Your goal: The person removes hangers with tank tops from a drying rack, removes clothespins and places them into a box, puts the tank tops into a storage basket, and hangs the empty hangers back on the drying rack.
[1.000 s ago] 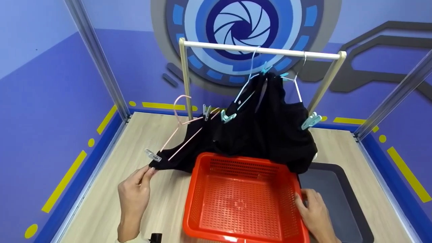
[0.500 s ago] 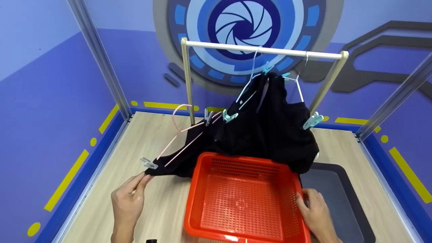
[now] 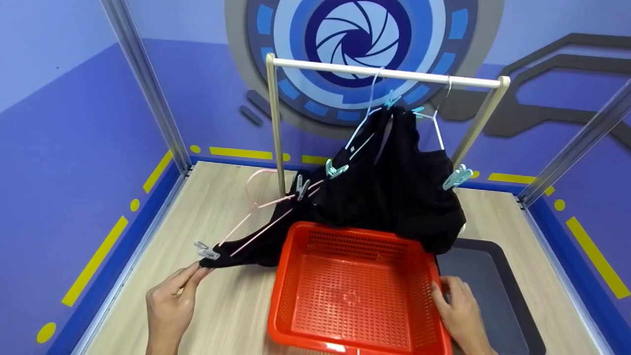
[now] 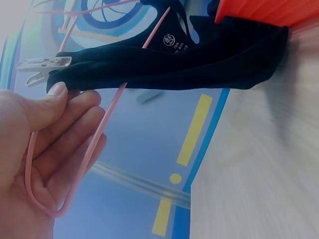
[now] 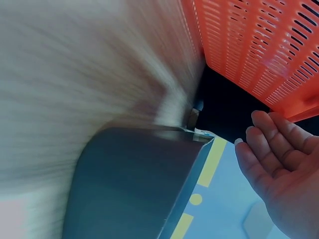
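Observation:
My left hand [image 3: 170, 303] pinches the corner of a black garment [image 3: 246, 251] between thumb and fingers, just below a clear clothespin [image 3: 207, 250]. That garment is clipped to a pink hanger [image 3: 252, 206]; a second clothespin [image 3: 301, 188] grips it farther right. In the left wrist view, the hanger's pink loop [image 4: 82, 172] passes in front of my palm, and a printed label [image 4: 169, 40] shows on the cloth. My right hand [image 3: 461, 308] rests at the right side of a red basket [image 3: 351, 296], thumb by the rim. Its fingers [image 5: 271, 149] look loosely extended in the right wrist view.
Behind stands a rack with a white rail [image 3: 340, 66]. Black clothes [image 3: 389, 192] hang from it on a blue hanger [image 3: 373, 96] and a white hanger [image 3: 438, 129], held with turquoise clothespins [image 3: 457, 177]. A dark grey tray [image 3: 493, 291] lies right of the basket.
My left hand has moved left and toward me, drawing the garment's corner with it. The pink hanger has tilted lower. The right hand and the basket stay where they were.

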`<move>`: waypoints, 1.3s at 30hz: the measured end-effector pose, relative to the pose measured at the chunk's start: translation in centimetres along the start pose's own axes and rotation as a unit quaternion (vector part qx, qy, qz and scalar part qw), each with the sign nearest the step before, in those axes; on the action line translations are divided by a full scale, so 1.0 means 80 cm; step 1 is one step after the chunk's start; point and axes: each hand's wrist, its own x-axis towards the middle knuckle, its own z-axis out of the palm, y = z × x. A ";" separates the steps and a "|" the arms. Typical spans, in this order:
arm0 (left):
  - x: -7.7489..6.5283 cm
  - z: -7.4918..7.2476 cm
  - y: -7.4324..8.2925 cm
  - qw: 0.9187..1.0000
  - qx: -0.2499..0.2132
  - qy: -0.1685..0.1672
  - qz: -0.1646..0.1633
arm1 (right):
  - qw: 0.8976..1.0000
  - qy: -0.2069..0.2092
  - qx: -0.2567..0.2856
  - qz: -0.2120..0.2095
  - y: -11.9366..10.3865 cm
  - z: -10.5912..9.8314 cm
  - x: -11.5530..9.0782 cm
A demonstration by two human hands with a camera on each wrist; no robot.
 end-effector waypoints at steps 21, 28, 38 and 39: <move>-0.016 -0.053 -0.012 0.999 0.022 -0.033 -0.036 | 0.999 -0.025 0.003 0.026 -0.001 -0.002 0.001; -0.020 -0.069 -0.012 0.996 0.041 -0.047 -0.064 | 0.998 -0.042 0.005 0.036 0.000 -0.003 0.002; -0.022 -0.085 -0.015 0.994 0.026 -0.080 -0.072 | 1.000 0.000 0.010 0.001 -0.001 0.001 0.001; -0.023 -0.086 -0.015 0.993 0.024 -0.084 -0.079 | 1.000 -0.004 0.011 0.004 -0.001 0.000 0.001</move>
